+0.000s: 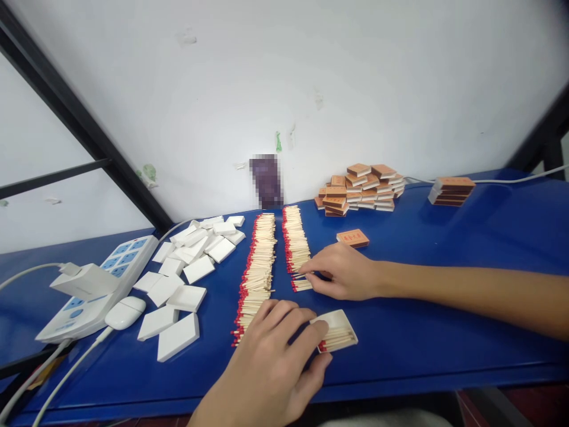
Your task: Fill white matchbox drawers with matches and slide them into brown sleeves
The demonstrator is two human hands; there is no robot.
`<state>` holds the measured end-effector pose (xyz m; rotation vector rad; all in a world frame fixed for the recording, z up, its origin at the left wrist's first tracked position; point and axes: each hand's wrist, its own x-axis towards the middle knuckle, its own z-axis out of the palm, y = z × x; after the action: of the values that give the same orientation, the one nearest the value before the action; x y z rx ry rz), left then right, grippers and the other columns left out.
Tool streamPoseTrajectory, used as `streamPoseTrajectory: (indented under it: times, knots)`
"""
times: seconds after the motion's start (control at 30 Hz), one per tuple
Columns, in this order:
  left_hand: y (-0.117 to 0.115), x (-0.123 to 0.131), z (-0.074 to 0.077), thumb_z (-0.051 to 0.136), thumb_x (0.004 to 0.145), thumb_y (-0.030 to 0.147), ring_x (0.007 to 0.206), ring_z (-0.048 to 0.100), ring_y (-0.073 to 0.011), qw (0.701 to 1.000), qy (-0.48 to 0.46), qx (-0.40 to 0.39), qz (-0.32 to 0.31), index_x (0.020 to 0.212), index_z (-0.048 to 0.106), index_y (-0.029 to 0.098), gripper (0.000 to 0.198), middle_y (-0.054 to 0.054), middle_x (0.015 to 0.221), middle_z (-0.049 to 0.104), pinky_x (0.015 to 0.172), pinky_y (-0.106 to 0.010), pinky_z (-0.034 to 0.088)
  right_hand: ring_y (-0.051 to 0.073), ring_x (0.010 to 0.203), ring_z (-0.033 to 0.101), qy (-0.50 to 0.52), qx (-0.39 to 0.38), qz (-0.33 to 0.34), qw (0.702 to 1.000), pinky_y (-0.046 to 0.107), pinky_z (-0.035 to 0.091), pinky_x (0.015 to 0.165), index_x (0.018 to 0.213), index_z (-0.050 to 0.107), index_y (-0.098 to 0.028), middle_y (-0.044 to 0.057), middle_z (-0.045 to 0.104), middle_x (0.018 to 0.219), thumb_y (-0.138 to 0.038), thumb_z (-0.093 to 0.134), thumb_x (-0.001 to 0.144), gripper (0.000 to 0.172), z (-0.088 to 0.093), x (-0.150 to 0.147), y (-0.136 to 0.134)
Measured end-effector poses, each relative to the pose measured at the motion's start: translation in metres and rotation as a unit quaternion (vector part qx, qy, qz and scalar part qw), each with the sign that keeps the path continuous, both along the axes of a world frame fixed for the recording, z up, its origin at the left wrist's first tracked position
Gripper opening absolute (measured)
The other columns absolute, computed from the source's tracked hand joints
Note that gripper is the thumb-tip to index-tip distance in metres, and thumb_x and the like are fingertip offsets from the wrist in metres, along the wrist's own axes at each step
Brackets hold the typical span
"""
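My left hand (273, 356) grips a white matchbox tray (334, 320) at its left end, thumb and forefinger on it. Several red-tipped matches (338, 339) lie inside the tray, along its near side. At the near end of the shorter row of matches (297, 240), my right hand (341, 273) pinches with thumb and forefinger at a few matches (302, 285); how many it grips is hard to see. A longer row of matches (258, 261) runs to the left, its near end partly behind my left hand.
White empty trays (178, 299) lie heaped at the left, near a power strip (128, 255) with a charger (84, 281) and white earphone case (125, 312). Orange matchbox sleeves (355, 193) are piled at the back, more stacked (451, 191) at right. One orange box (352, 238) lies alone.
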<state>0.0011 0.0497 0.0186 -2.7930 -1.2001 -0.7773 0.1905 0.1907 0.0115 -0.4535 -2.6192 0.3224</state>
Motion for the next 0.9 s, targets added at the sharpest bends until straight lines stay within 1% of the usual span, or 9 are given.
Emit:
streamPoseTrajectory:
  times: [0.13, 0.33, 0.47, 0.57, 0.7, 0.77, 0.9]
  knots:
    - [0.0007, -0.0006, 0.0002, 0.056, 0.097, 0.020, 0.093, 0.059, -0.0243, 1.000, 0.000, 0.000, -0.002, 0.114, 0.060, 0.018, 0.017, -0.006, 0.104, 0.069, 0.083, -0.044, 0.051, 0.010, 0.054, 0.041, -0.003, -0.008, 0.015, 1.000, 0.026, 0.025, 0.057, 0.067, 0.052, -0.017, -0.003, 0.052, 0.058, -0.018, 0.048, 0.089, 0.023, 0.0006, 0.0002, 0.0005]
    - [-0.0001, -0.0015, 0.0003, 0.056, 0.097, 0.020, 0.093, 0.059, -0.0249, 1.000, -0.002, -0.001, -0.002, 0.114, 0.060, 0.019, 0.017, -0.006, 0.104, 0.069, 0.083, -0.045, 0.051, 0.010, 0.054, 0.042, 0.006, -0.007, 0.041, 0.999, 0.026, 0.027, 0.057, 0.067, 0.055, -0.017, -0.003, 0.053, 0.057, -0.017, 0.049, 0.089, 0.023, 0.0011, 0.0008, 0.0002]
    - [-0.0001, -0.0003, -0.0002, 0.057, 0.097, 0.021, 0.093, 0.059, -0.0249, 1.000, -0.002, -0.001, -0.003, 0.114, 0.060, 0.019, 0.017, -0.006, 0.104, 0.069, 0.083, -0.046, 0.051, 0.010, 0.051, 0.042, 0.010, 0.003, 0.017, 1.000, 0.026, 0.026, 0.056, 0.068, 0.059, -0.017, -0.003, 0.052, 0.055, -0.019, 0.050, 0.089, 0.023, -0.0009, 0.0013, 0.0002]
    - [-0.0004, 0.0002, -0.0002, 0.056, 0.098, 0.021, 0.093, 0.059, -0.0250, 1.000, 0.000, -0.001, -0.001, 0.114, 0.060, 0.019, 0.017, -0.006, 0.105, 0.069, 0.083, -0.046, 0.051, 0.010, 0.051, 0.043, 0.009, 0.009, 0.014, 1.000, 0.026, 0.026, 0.056, 0.069, 0.062, -0.017, -0.003, 0.054, 0.054, -0.019, 0.050, 0.089, 0.023, -0.0025, 0.0016, 0.0004]
    - [-0.0008, -0.0006, 0.0002, 0.056, 0.098, 0.021, 0.093, 0.059, -0.0248, 1.000, 0.000, 0.002, -0.001, 0.114, 0.060, 0.018, 0.017, -0.006, 0.105, 0.069, 0.083, -0.045, 0.051, 0.012, 0.053, 0.049, 0.018, 0.024, -0.017, 0.999, 0.027, 0.027, 0.056, 0.081, 0.070, -0.015, 0.000, 0.060, 0.059, -0.021, 0.049, 0.091, 0.024, -0.0035, 0.0017, -0.0002]
    - [-0.0008, -0.0012, 0.0004, 0.056, 0.098, 0.020, 0.093, 0.059, -0.0249, 1.000, -0.002, 0.004, -0.001, 0.114, 0.060, 0.018, 0.017, -0.006, 0.104, 0.069, 0.083, -0.045, 0.051, 0.012, 0.054, 0.050, 0.019, 0.025, -0.022, 0.999, 0.028, 0.027, 0.056, 0.087, 0.072, -0.015, 0.000, 0.062, 0.061, -0.020, 0.049, 0.091, 0.025, -0.0037, 0.0018, -0.0006]
    - [-0.0007, -0.0015, 0.0002, 0.057, 0.097, 0.020, 0.092, 0.059, -0.0249, 1.000, 0.000, 0.004, -0.004, 0.114, 0.060, 0.018, 0.017, -0.006, 0.105, 0.069, 0.082, -0.046, 0.051, 0.012, 0.055, 0.051, 0.021, 0.027, -0.022, 0.999, 0.028, 0.027, 0.057, 0.089, 0.073, -0.015, 0.000, 0.063, 0.062, -0.019, 0.049, 0.091, 0.024, -0.0037, 0.0019, -0.0005]
